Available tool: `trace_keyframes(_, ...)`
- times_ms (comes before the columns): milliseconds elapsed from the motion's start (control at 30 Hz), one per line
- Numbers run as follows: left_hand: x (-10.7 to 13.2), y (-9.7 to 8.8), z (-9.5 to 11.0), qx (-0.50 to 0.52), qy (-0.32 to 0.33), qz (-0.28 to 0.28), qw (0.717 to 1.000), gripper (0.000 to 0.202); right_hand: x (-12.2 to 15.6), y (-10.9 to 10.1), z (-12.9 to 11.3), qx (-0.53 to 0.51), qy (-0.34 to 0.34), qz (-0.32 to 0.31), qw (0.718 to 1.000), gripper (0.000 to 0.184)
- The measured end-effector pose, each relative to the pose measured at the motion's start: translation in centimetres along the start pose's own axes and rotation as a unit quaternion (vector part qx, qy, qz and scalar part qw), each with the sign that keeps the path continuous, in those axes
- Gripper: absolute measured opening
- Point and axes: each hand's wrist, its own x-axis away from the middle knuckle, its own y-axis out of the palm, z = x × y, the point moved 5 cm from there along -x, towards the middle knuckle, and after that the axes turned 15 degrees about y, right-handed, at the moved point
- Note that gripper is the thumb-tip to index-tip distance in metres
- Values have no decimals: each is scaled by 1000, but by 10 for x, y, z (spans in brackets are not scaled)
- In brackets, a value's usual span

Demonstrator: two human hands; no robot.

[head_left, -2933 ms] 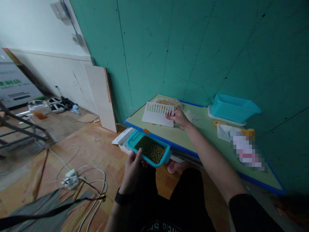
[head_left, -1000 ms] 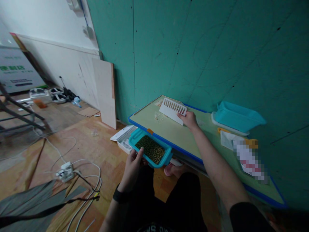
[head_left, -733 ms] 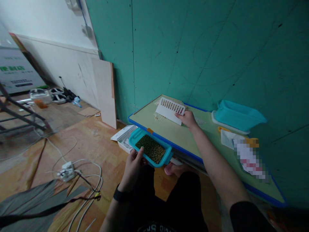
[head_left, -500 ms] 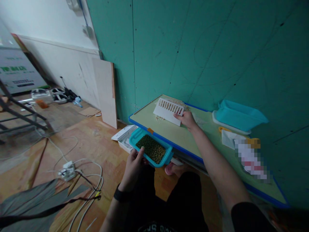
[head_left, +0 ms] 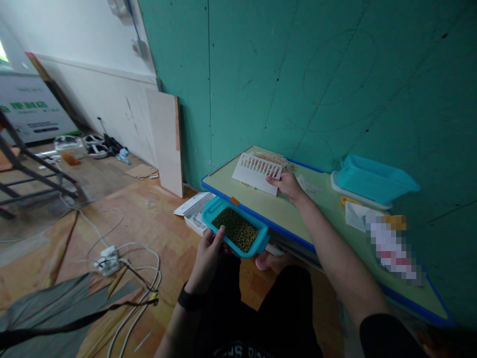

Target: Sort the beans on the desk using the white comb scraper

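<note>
My left hand point(head_left: 208, 257) grips the near corner of a teal tray point(head_left: 215, 212) full of green beans point(head_left: 236, 230), held just below the blue front edge of a low green-topped table point(head_left: 283, 211). On the table my right hand point(head_left: 286, 184) is closed on a white slotted comb-like scraper point(head_left: 255, 172), which stands tilted on its edge. A pile of tan grains point(head_left: 273, 159) lies just behind the scraper at the table's far corner. A few grains lie under the scraper's left end.
A teal box on a white lid point(head_left: 372, 177) sits at the back right of the table, with white paper point(head_left: 356, 217) and a blurred packet point(head_left: 395, 246) nearer. A white box point(head_left: 194, 209) lies on the floor under the tray. Cables and a power strip point(head_left: 106, 259) lie at left.
The scraper swept left along the far corner of the table, then drew back toward me; the tan grains now show behind it. The tray of green beans stayed in my left hand.
</note>
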Motion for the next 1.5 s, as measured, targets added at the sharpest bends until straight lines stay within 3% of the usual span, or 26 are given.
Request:
trace_keyframes(600, 0, 1, 0, 12, -4, -2, 1000, 45, 17, 10, -6, -36, 58, -89, 994, 45)
trace_keyframes(1500, -1, 0, -2, 2, 0, -1, 1000, 46, 32, 9, -11, -20, 52, -118, 992, 46)
